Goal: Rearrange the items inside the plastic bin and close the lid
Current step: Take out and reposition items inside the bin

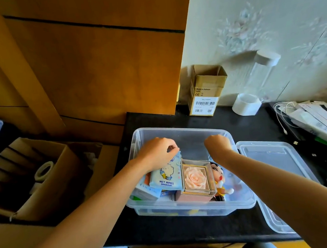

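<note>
Two bare forearms reach into a clear bin [188, 210]. The left hand [157, 153] pinches a wipes pack [165, 177]; right hand's [218, 145] fingers curl, contents unseen. Tall rose box [196, 178] might block the lid [274, 172].

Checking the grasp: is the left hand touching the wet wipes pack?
Touching. The head view shows the left hand pinching the top edge of the wet wipes pack.
</note>
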Action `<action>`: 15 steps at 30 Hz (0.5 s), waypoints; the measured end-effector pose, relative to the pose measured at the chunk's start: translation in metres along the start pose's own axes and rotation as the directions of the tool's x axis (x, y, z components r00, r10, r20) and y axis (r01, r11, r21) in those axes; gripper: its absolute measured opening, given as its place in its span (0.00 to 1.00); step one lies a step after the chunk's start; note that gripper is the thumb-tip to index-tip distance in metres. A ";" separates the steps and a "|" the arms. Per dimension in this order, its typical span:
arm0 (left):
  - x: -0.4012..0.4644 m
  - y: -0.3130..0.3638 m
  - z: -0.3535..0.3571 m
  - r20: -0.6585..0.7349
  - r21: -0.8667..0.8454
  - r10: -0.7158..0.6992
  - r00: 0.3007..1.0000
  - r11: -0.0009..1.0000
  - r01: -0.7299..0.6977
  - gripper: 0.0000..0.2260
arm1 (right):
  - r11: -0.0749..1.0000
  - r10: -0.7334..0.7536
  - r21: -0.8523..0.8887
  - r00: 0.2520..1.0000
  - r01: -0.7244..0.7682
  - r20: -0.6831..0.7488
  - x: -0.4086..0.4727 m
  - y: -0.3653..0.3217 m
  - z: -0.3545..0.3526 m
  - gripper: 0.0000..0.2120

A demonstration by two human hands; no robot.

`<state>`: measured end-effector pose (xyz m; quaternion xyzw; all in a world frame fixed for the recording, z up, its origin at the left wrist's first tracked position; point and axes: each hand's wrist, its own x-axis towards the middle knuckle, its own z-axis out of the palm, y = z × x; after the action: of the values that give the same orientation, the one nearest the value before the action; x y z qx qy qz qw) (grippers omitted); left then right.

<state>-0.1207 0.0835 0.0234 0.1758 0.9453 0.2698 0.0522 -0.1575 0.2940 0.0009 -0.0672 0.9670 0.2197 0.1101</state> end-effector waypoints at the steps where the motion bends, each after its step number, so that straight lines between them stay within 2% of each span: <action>1: 0.000 0.000 0.000 0.000 0.000 0.000 1.000 1.000 0.000 0.11 | 1.000 0.007 0.004 1.000 -0.007 -0.002 0.000 -0.001 0.000 0.14; 5: 0.000 -0.002 0.000 -0.014 0.001 0.008 1.000 1.000 -0.008 0.11 | 1.000 0.010 0.002 1.000 -0.010 -0.020 -0.004 0.001 -0.007 0.14; 7: 0.001 -0.002 0.001 -0.022 -0.005 0.006 1.000 1.000 -0.007 0.11 | 0.998 0.027 0.056 0.997 -0.023 -0.067 -0.009 0.005 -0.014 0.13; 9: 0.000 -0.001 0.000 -0.039 -0.026 -0.004 0.999 1.000 0.003 0.12 | 0.972 0.078 0.230 0.988 -0.046 -0.132 -0.016 0.009 -0.019 0.10; 11: -0.002 -0.002 -0.002 -0.065 -0.064 -0.037 0.997 0.997 0.033 0.13 | 0.893 0.120 0.447 0.985 -0.052 -0.123 -0.026 0.012 -0.024 0.14; 15: -0.009 -0.007 -0.011 -0.073 -0.086 -0.152 0.986 0.986 0.145 0.17 | 0.723 -0.056 0.691 0.998 0.024 0.023 -0.055 0.014 -0.029 0.21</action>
<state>-0.1161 0.0693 0.0287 0.0918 0.9454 0.3099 0.0419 -0.1119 0.2984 0.0460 -0.0377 0.9751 -0.1567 0.1525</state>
